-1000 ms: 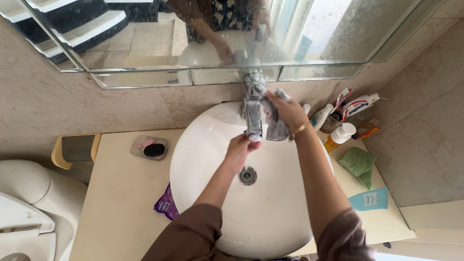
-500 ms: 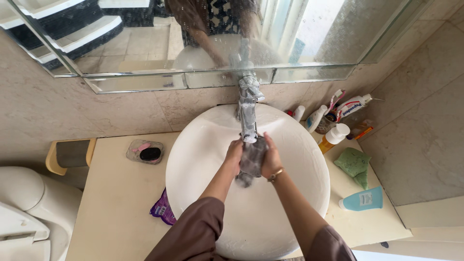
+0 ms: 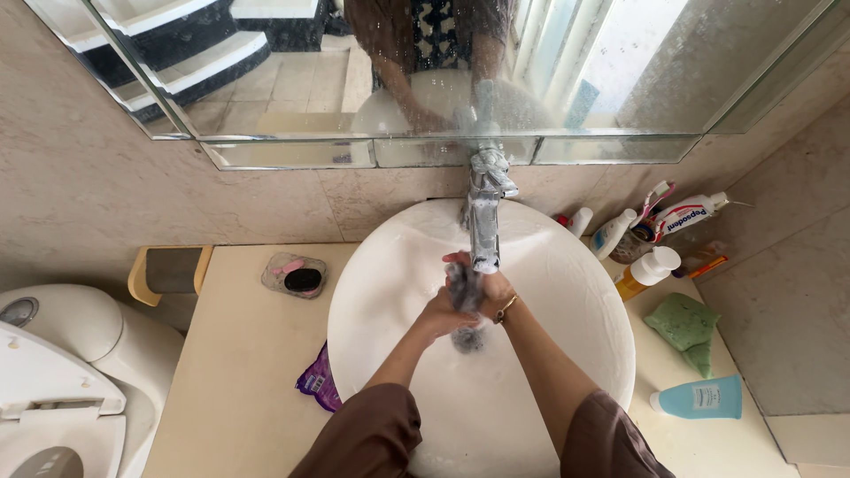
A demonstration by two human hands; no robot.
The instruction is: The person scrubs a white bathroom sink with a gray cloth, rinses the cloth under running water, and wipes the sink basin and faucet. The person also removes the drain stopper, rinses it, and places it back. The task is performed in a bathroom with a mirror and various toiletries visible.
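Directly under the spout of the chrome tap [image 3: 485,232], your two hands meet over the middle of the round white basin [image 3: 549,354], wringing a small grey cloth [image 3: 462,296] between them. Your left hand [image 3: 437,316] closes on the cloth from about eight o'clock, your right hand [image 3: 492,288], a gold bracelet at its wrist, from about three o'clock, both sets of fingers curled tight around the wad with no gap showing. A loose tail of the cloth hangs at six o'clock, over the drain, which it hides. By its look the cloth is soft, limp and soaked, light but likely slippery, so it seems best taken by the bunched middle, where both palms can squeeze it, rather than by the dangling end. On the cream counter [image 3: 239,372], a soap dish [image 3: 296,275] lies at nine o'clock from the basin and a purple packet [image 3: 317,382] at eight o'clock, touching the rim. At two to four o'clock stand bottles and tubes, a folded green cloth [image 3: 684,322] and a blue tube [image 3: 698,398] lying on its side. A mirror [image 3: 443,62] runs along twelve o'clock.
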